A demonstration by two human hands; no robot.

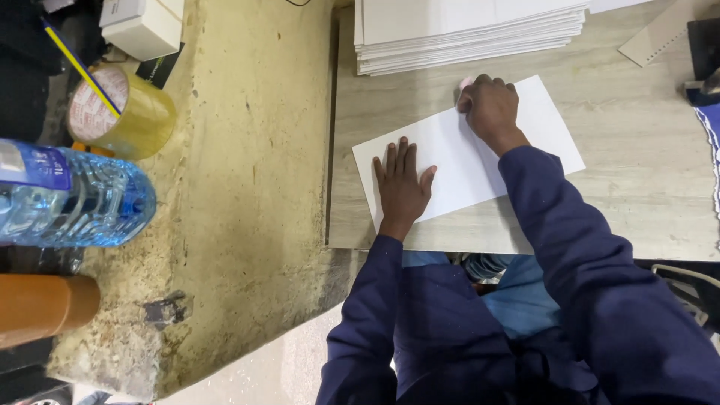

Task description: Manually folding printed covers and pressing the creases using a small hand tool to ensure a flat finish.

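A white rectangular sheet lies flat on a pale wooden tabletop. My left hand rests palm-down on the sheet's near left part, fingers slightly spread. My right hand is closed near the sheet's far edge, pressing a small pale pink object against the sheet; most of that object is hidden under the fingers. Both arms wear dark blue sleeves.
A stack of white sheets lies at the far side of the table. On a worn yellowish surface to the left are a roll of clear tape, a plastic water bottle and a white box.
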